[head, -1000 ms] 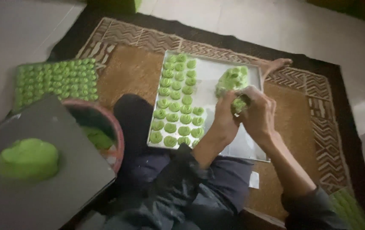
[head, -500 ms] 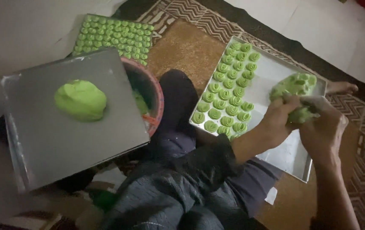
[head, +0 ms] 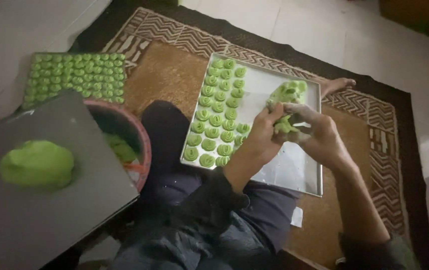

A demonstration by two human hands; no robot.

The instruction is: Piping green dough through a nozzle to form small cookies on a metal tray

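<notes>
I sit on a patterned rug with a metal baking tray point(head: 294, 172) in front of my knees. Rows of small green swirled dough pieces point(head: 217, 117) fill its left part. A lump of green dough point(head: 288, 91) lies at the tray's far right. My left hand point(head: 262, 131) and my right hand point(head: 313, 131) meet over the tray, both pinching one small piece of green dough point(head: 284, 125) between the fingers.
A second tray full of green pieces point(head: 77, 75) lies at the left on the rug. A grey board point(head: 69, 200) with a big ball of green dough point(head: 37, 164) rests over a pink bowl point(head: 139, 137). My bare foot point(head: 338, 85) shows beyond the tray.
The view has swung about; my hands stay together over the tray, still working the small dough piece near the lump.
</notes>
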